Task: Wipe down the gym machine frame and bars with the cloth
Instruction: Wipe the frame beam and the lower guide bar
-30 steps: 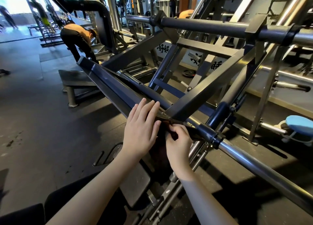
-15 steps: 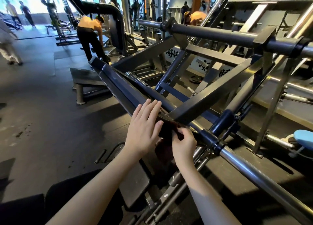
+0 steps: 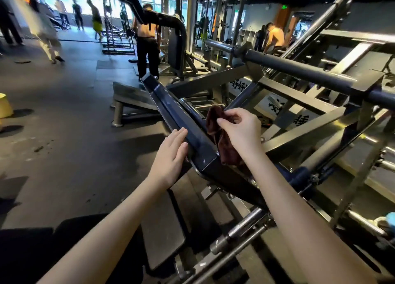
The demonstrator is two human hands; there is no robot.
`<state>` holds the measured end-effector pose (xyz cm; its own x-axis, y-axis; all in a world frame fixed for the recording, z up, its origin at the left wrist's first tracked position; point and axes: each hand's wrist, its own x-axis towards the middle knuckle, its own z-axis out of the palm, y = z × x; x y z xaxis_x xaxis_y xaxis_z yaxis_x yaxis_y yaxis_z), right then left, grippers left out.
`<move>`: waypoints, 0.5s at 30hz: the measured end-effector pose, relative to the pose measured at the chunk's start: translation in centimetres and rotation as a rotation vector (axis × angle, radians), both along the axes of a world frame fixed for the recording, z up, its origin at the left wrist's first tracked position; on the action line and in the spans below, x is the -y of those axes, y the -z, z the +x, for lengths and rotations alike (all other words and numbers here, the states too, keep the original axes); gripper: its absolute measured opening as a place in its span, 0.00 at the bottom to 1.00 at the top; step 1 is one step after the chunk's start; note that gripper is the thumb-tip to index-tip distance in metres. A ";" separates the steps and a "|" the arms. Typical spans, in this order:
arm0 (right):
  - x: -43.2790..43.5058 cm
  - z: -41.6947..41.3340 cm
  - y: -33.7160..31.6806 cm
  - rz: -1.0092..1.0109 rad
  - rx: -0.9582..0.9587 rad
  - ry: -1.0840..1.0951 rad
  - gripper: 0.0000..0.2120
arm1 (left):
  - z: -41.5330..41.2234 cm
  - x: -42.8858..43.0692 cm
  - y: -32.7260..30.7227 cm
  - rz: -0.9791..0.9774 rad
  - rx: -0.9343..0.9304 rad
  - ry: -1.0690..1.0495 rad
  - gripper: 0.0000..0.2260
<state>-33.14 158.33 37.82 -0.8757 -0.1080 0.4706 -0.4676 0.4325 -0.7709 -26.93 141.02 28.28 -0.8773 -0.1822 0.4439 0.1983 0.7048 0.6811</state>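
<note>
Landmark taken: sloping dark blue beam [image 3: 177, 114] of the gym machine, running from centre frame up and away. The cloth [image 3: 213, 125], dark reddish-brown and bunched, is seen just right of the beam, its upper edge pinched between thumb and fingertips of the right hand [image 3: 239, 129] and the rest hanging down against the beam's right side. It is not spread or pressed flat on the metal. The left hand [image 3: 171, 159] is laid on the beam's left edge, fingers straight and together, nothing held. Pale specks are visible on the beam's top face near its lower end, so this beam is judged not finished. Grey diagonal struts [image 3: 299, 138] right of the beam, the long black round bar [image 3: 299, 69] above and beyond it, and the chrome rods [image 3: 241, 232] below it are untouched at this moment; whether they were wiped cannot be told. The task is judged well short of done, with most of the frame left. Several people are standing beyond the beam's far end.
</note>
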 end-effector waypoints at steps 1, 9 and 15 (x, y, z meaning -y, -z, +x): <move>0.7 -0.6 -0.3 0.027 0.011 -0.017 0.07 | -0.8 1.3 0.0 0.012 0.033 -0.016 0.27; 9.7 -7.3 -1.9 0.373 0.003 -0.060 0.10 | -10.2 11.2 -2.2 0.080 0.210 -0.005 0.25; 17.9 -14.6 -0.8 0.649 -0.018 -0.029 0.09 | -17.9 18.2 -2.6 0.035 0.369 -0.011 0.27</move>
